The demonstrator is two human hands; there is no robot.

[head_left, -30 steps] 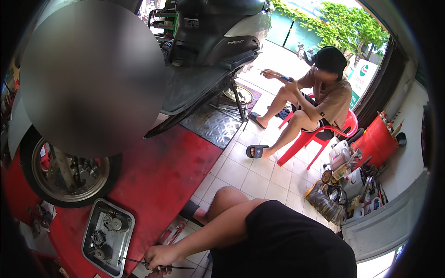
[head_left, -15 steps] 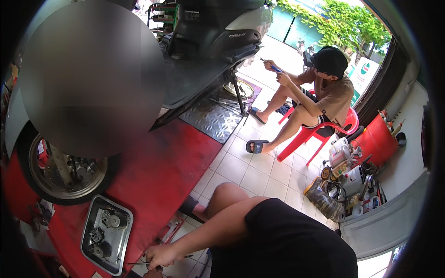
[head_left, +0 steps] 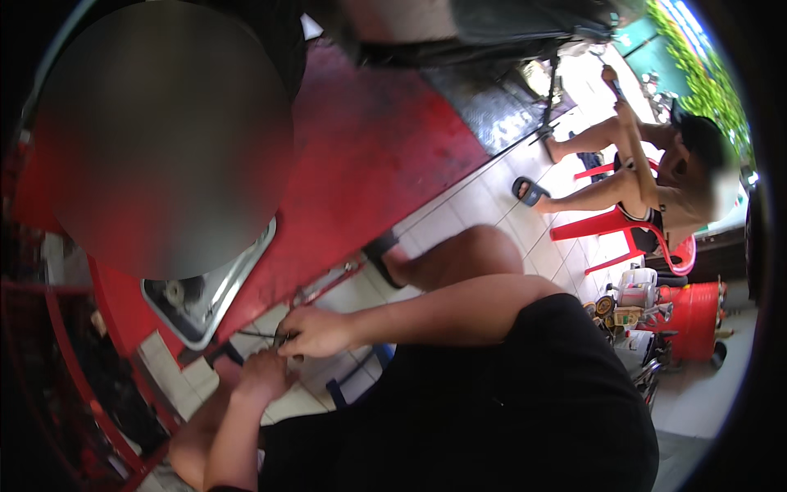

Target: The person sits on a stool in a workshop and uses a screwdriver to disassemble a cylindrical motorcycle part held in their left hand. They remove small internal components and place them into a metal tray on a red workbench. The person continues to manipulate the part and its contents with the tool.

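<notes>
My right hand (head_left: 316, 332) is closed around a thin dark metal tool (head_left: 252, 334) pointing left, low in the middle of the head view. Just below it my left hand (head_left: 266, 373) has its fingers curled up against the right hand; what they grip is hidden. A steel tray (head_left: 199, 339) holding metal parts (head_left: 174, 293) lies on the red bench top (head_left: 369, 139), left of the tool, partly covered by a round blur.
A co-worker (head_left: 676, 205) sits on a red plastic chair (head_left: 590, 230), holding a tool. A scooter body (head_left: 492, 25) stands on the bench and metal plate (head_left: 484, 115). A red drum (head_left: 689, 328) with jugs stands at right, a red rack (head_left: 74, 353) at left.
The view has swung down and left, so the scooter sits higher in frame. My hands have risen into fuller view, and the left hand now shows clearly.
</notes>
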